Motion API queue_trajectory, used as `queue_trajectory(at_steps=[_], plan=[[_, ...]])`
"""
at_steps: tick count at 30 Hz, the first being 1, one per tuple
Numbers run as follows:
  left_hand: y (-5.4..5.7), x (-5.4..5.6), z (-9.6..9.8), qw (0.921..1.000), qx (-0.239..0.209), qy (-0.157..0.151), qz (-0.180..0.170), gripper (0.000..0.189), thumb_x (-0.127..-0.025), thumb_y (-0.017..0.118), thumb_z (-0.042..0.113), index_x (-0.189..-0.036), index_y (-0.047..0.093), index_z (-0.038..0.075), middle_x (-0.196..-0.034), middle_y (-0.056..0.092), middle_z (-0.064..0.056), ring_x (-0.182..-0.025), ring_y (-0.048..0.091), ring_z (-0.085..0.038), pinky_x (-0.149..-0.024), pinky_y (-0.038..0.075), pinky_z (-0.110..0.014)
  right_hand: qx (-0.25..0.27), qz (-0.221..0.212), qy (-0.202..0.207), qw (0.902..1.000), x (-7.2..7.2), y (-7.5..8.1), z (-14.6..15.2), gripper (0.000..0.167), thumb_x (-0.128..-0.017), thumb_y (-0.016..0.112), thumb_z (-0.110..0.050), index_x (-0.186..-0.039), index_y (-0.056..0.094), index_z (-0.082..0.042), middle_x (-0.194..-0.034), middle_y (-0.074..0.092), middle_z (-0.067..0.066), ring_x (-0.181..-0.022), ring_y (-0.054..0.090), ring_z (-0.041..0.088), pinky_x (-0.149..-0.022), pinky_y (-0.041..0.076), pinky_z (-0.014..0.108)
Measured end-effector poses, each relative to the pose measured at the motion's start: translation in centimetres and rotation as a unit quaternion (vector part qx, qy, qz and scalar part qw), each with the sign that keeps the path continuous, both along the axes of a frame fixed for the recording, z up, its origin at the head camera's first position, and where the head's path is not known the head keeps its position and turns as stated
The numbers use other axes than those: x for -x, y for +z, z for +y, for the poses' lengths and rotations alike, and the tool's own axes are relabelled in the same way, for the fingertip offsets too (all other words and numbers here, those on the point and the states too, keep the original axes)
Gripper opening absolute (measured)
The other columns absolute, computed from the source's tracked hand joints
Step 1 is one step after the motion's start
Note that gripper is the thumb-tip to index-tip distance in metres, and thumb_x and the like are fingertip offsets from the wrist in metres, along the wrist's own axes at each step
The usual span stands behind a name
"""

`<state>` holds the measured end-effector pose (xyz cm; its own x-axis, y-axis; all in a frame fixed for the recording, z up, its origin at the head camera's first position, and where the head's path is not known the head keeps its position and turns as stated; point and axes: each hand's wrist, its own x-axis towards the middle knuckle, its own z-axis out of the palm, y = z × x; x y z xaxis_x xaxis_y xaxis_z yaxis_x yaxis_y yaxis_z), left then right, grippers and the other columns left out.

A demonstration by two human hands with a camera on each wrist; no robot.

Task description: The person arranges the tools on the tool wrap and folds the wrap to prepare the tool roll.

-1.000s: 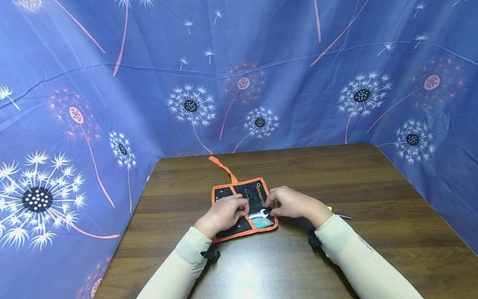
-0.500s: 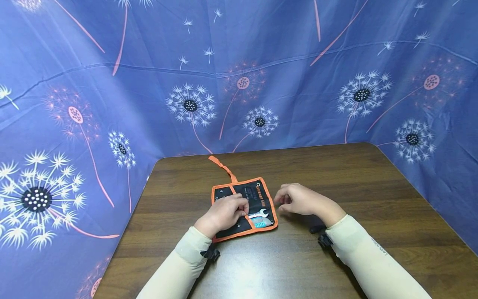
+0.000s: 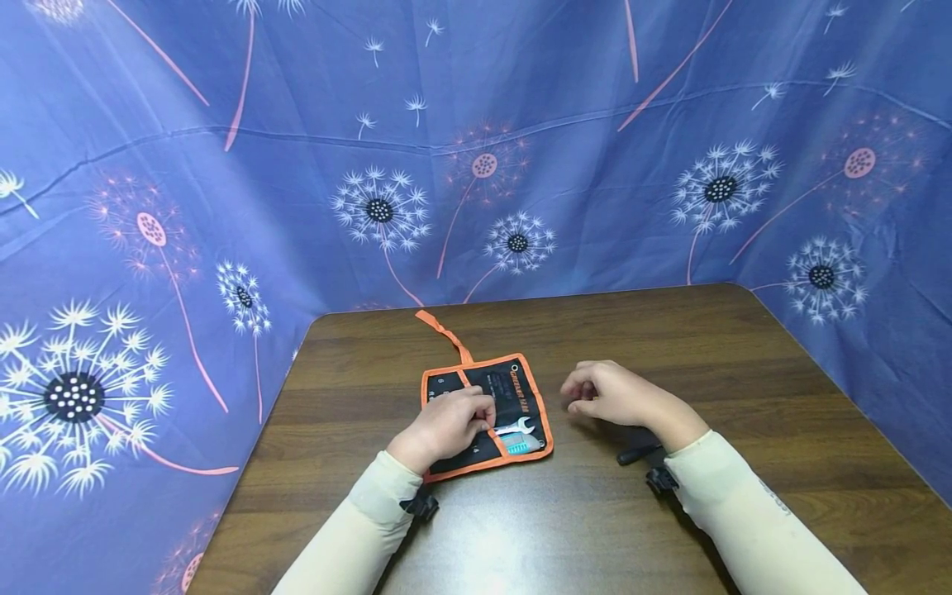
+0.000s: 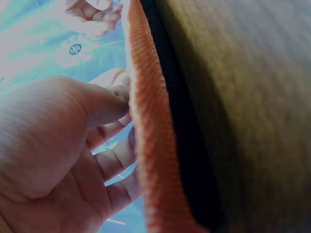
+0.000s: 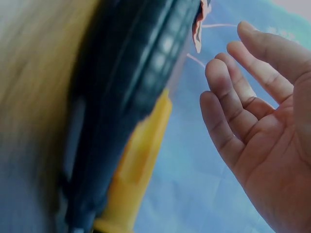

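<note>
A black tool pouch [image 3: 502, 387] with orange trim lies spread on the table. Its pocket holds a silver wrench [image 3: 518, 426] and a turquoise-and-grey tool [image 3: 523, 444]. My left hand [image 3: 449, 427] pinches the orange pocket edge; in the left wrist view the pouch's orange trim [image 4: 148, 111] partly hides those fingertips. Right of the pouch, my right hand [image 3: 616, 392] hovers over the table with loosely bent fingers and holds nothing. Below that wrist lies a black-handled tool [image 3: 637, 454]. In the right wrist view, its ribbed black handle [image 5: 131, 82] is beside a yellow handle [image 5: 138, 167].
The brown wooden table [image 3: 372, 347] reaches back to a blue curtain [image 3: 595, 190] with a dandelion print. An orange strap [image 3: 445, 332] extends from the pouch's far edge. Black camera mounts sit at both wrists.
My right hand has drawn away from the wrench in the pouch to the right, uncovering the pouch's right edge and the black-handled tool. My left hand has stayed in place.
</note>
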<state>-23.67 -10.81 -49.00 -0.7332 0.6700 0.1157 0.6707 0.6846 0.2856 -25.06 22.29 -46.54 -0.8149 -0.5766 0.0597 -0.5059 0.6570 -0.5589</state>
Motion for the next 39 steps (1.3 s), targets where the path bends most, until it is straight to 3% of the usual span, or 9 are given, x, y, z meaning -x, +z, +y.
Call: queue_trajectory(at_steps=[23,34,39], plan=[[0.0,0.0,0.1,0.9998,0.017,-0.005,0.005,0.014,-0.1,0.074,0.019,-0.092,0.067,0.028,-0.087,0.05,0.014,-0.076,0.051,-0.004,-0.067,0.046,-0.024,0.011,0.021,-0.028,0.9993,-0.5,-0.3,5.5,0.015,-0.089,0.084,-0.008,-0.103,0.078,-0.008,-0.089,0.063,-0.008,-0.079,0.061,0.008,-0.069,0.053,0.028],[0.1,0.3,-0.1,0.9998,0.006,0.006,-0.019,0.011,-0.1,0.074,0.018,-0.097,0.07,0.027,-0.094,0.056,0.01,-0.082,0.055,-0.006,-0.072,0.049,-0.028,-0.006,0.007,-0.045,0.9989,-0.8,-0.6,7.6,0.018,-0.089,0.082,-0.006,-0.107,0.078,-0.007,-0.091,0.065,-0.006,-0.08,0.061,0.008,-0.07,0.052,0.029],[0.3,0.6,-0.6,0.9994,-0.008,0.013,-0.03,0.008,-0.1,0.074,0.02,-0.099,0.069,0.026,-0.097,0.058,0.009,-0.087,0.059,-0.007,-0.077,0.052,-0.03,-0.018,-0.019,-0.058,0.998,-0.8,-0.8,8.5,0.018,-0.089,0.082,-0.008,-0.107,0.078,-0.008,-0.093,0.067,-0.004,-0.081,0.061,0.01,-0.07,0.052,0.029]])
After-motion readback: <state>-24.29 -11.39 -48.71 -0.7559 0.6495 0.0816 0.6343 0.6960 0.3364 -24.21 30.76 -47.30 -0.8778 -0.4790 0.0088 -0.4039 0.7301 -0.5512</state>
